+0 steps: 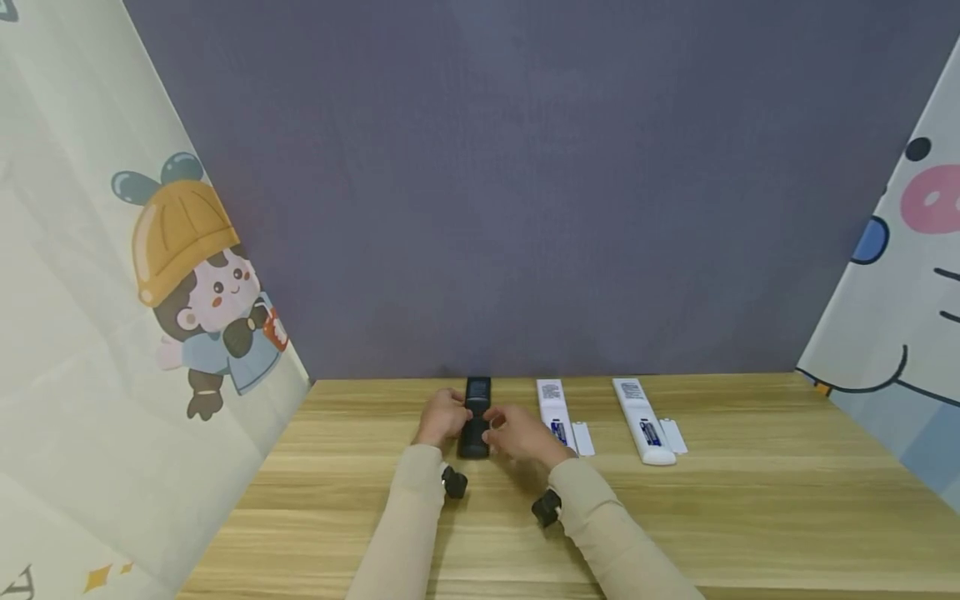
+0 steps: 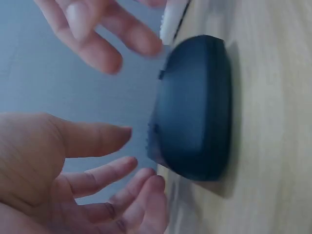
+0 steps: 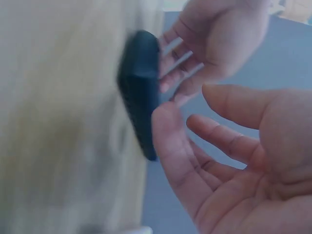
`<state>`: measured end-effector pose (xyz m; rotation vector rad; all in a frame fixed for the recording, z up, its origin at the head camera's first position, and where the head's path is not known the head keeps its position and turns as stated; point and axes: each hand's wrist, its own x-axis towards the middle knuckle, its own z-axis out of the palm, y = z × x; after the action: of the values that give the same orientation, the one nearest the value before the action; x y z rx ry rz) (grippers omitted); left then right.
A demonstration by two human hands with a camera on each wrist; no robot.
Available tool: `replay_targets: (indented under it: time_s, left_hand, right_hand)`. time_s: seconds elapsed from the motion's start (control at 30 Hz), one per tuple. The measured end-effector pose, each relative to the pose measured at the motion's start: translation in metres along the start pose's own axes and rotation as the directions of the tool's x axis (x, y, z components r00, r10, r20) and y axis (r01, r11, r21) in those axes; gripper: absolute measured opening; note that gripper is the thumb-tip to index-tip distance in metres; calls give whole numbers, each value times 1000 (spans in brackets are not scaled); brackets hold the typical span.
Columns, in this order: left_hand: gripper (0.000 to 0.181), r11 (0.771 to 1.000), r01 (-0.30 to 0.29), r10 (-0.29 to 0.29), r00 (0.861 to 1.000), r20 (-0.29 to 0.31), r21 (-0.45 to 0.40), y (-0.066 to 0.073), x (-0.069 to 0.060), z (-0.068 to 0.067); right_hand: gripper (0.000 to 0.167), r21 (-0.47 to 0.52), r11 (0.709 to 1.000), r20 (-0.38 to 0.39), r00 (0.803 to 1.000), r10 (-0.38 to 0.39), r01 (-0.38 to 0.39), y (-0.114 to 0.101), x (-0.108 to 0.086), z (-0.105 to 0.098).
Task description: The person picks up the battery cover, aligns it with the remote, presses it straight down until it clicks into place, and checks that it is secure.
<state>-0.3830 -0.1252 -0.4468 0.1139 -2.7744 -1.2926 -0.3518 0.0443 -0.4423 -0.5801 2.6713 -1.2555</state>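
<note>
A black remote control (image 1: 474, 442) lies lengthwise on the wooden table between both hands. At its left side is my left hand (image 1: 442, 415), fingers loosely bent; in the left wrist view this hand (image 2: 83, 180) shows a gap between thumb and fingers, beside the remote's rounded end (image 2: 190, 107). From the right my right hand (image 1: 521, 433) reaches over the remote's right edge. The right wrist view shows that hand (image 3: 243, 165) with thumb and fingers apart, holding nothing, near the dark remote (image 3: 141, 78). Whether the left fingertips touch the remote is unclear.
Two white remotes, one (image 1: 552, 400) just beyond my right hand and one (image 1: 636, 412) further right, lie with batteries showing. A white cover (image 1: 583, 439) and another cover (image 1: 673, 436) lie beside them. A grey wall (image 1: 555, 208) stands behind the table.
</note>
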Motion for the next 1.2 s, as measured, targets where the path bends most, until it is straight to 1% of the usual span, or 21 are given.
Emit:
replay_targets:
  time_s: [0.1,0.17,0.27,0.4,0.47,0.53,0.63,0.7,0.8,0.9,1.0,1.07,1.1,1.2]
  left_hand:
    - [30,999,-32,33,998,-54,6,5,0,-2]
    - [26,998,-56,54,995,-79,-21,11,-1,-3]
    - [19,990,-119,109,987,-120,-80,22,-3,-3]
    - [11,966,-186,158,975,-159,-179,38,-9,6]
    - [10,953,-201,165,972,-167,-226,45,-12,13]
    - [9,946,-211,173,971,-168,-246,50,-14,20]
    - [9,934,-209,172,974,-147,-291,57,-18,29]
    - [8,931,-199,167,978,-129,-306,60,-20,36]
    - [12,944,-162,142,986,-88,-286,61,-24,43]
    - [17,965,-117,108,993,-49,-236,62,-26,53]
    - [17,980,-79,74,997,-30,-181,62,-27,62]
    - [15,985,-65,62,998,-26,-160,63,-27,67]
    - [13,985,-54,52,998,-18,-163,63,-28,70]
    - [9,979,-22,24,1000,12,-202,63,-28,76]
  right_hand:
    - [28,50,999,-8,1000,14,-13,-4,-3,-14]
    - [24,45,999,-32,999,7,-5,-7,-5,-25]
    - [17,39,999,-73,997,-2,4,-8,-10,-42]
    - [10,-8,1000,-143,989,-25,24,1,-16,-64]
    - [9,-42,999,-169,985,-34,28,9,-19,-74]
    - [8,-58,998,-183,983,-22,11,18,-23,-84]
    - [9,-79,997,-187,982,-13,-2,35,-28,-98]
    - [10,-92,996,-185,983,5,-23,46,-31,-105]
    - [14,-117,992,-167,986,30,-50,57,-34,-110]
    - [15,-140,987,-140,989,54,-73,66,-35,-112]
    - [14,-149,985,-121,990,65,-83,70,-35,-111]
    - [12,-160,983,-117,990,73,-91,72,-36,-110]
    - [12,-169,981,-115,990,76,-95,73,-36,-109]
    - [10,-163,978,-109,988,112,-129,76,-36,-106]
